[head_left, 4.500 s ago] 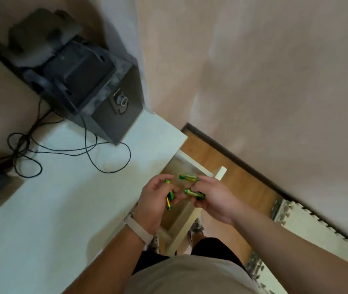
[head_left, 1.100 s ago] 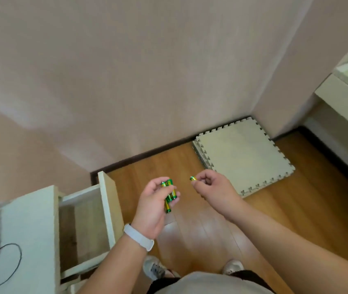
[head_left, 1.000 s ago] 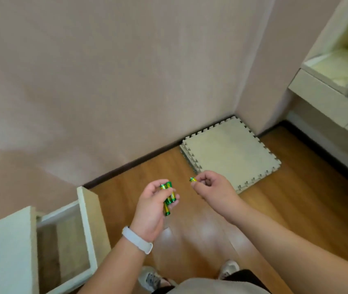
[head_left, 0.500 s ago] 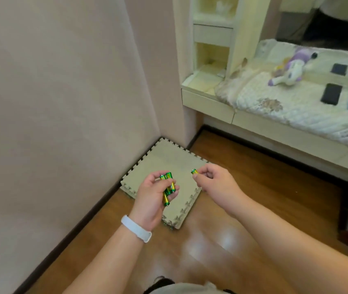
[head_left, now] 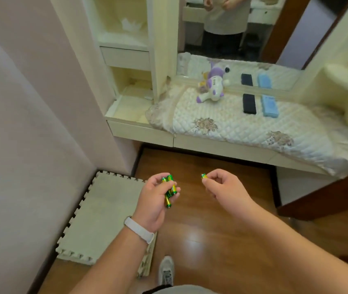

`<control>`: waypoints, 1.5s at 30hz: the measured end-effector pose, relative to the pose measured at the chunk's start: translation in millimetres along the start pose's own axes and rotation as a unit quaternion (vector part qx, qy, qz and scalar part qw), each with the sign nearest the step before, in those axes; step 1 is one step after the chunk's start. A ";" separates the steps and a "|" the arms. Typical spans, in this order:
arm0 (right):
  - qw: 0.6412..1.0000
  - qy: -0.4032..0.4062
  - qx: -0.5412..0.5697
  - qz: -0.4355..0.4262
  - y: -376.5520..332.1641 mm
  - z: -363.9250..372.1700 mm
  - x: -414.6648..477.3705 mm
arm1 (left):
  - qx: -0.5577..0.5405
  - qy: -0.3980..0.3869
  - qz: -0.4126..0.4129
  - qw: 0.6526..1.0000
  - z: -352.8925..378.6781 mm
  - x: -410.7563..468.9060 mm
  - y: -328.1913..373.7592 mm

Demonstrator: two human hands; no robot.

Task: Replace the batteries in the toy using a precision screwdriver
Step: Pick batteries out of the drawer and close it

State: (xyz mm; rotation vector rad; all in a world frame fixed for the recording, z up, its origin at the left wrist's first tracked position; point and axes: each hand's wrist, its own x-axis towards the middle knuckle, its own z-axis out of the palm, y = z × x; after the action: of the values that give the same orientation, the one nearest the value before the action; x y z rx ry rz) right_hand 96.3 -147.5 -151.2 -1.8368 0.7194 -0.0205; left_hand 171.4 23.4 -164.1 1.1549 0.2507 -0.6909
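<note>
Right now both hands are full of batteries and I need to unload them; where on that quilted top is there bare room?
The quilted cover is bare along its front edge, below the plush toy and the black case. Its right end past the blue case is free too. The strip by the mirror is crowded.

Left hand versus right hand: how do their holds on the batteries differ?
The left hand clasps a bundle of green batteries, at least two, their length showing between thumb and fingers. The right hand pinches a single battery, only its tip poking out. The left wrist wears a white band; the right is bare. Both hover above the wooden floor, short of the toy.
</note>
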 end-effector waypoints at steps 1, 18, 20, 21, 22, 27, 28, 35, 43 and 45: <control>1.000 0.014 -0.001 0.005 -4.7 -4.9 8.5 | 0.007 -0.013 -0.007 1.000 5.5 14.3 6.0; 0.977 0.168 0.107 0.076 27.1 -125.8 117.3 | 0.113 -0.137 -0.076 0.981 165.8 159.2 14.0; 0.977 0.159 0.122 0.078 36.5 -144.9 141.9 | 0.121 -0.131 -0.070 0.982 190.3 175.5 10.5; 0.977 0.154 0.127 0.077 41.3 -156.5 154.5 | 0.121 -0.125 -0.068 0.982 204.1 184.0 8.5; 0.978 0.147 0.129 0.079 45.7 -169.7 166.9 | 0.120 -0.117 -0.068 0.984 218.9 192.4 5.9; 0.981 0.106 0.133 0.098 69.1 -246.8 224.9 | 0.145 -0.077 -0.077 0.983 297.1 231.5 -11.1; 0.981 0.101 0.131 0.097 73.4 -262.1 236.8 | 0.152 -0.069 -0.075 0.983 313.3 240.0 -14.6; 0.986 0.059 0.079 0.135 93.1 -330.0 307.9 | 0.178 -0.011 -0.080 0.981 381.3 288.5 -41.6; 0.982 0.036 0.069 0.171 109.3 -343.0 367.1 | 0.237 0.019 -0.109 0.965 406.4 361.9 -53.8; 0.980 0.038 0.061 0.184 109.9 -343.2 378.0 | 0.249 0.005 -0.122 0.961 412.2 381.1 -58.0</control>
State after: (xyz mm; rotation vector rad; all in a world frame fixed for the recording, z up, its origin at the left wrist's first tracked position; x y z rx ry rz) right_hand 233.6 -644.5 -233.5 -1.5705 1.0797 0.1054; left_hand 362.5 -502.3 -239.3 1.6248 0.2370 -1.0021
